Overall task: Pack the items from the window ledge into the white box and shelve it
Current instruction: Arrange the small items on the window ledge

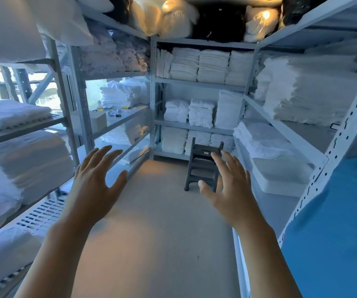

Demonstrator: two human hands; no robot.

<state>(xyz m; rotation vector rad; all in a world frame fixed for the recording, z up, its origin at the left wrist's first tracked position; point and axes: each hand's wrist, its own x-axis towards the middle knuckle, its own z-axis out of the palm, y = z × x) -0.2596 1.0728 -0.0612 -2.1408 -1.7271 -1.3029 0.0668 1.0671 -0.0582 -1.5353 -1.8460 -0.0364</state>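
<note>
Both hands up in front of me, empty. Left hand: fingers spread wide, palm facing forward, touching nothing. Right hand: same, fingers splayed and straight, thumb out toward the left hand. They sit well apart, with bare floor between and below them.

The box is beyond and above the left hand, on a ledge behind the shelf posts; it looks pale, its top side hard to read from here. Small items lie scattered on the ledge just to the right of the box, too small to identify; one yellow piece farther along.

A dark step stool stands on the floor just beyond the right hand, partly hidden by its fingers.

Stacks of folded white linen fill the metal shelves ahead of both hands and on either side. A blue sleeve is at the right edge.
</note>
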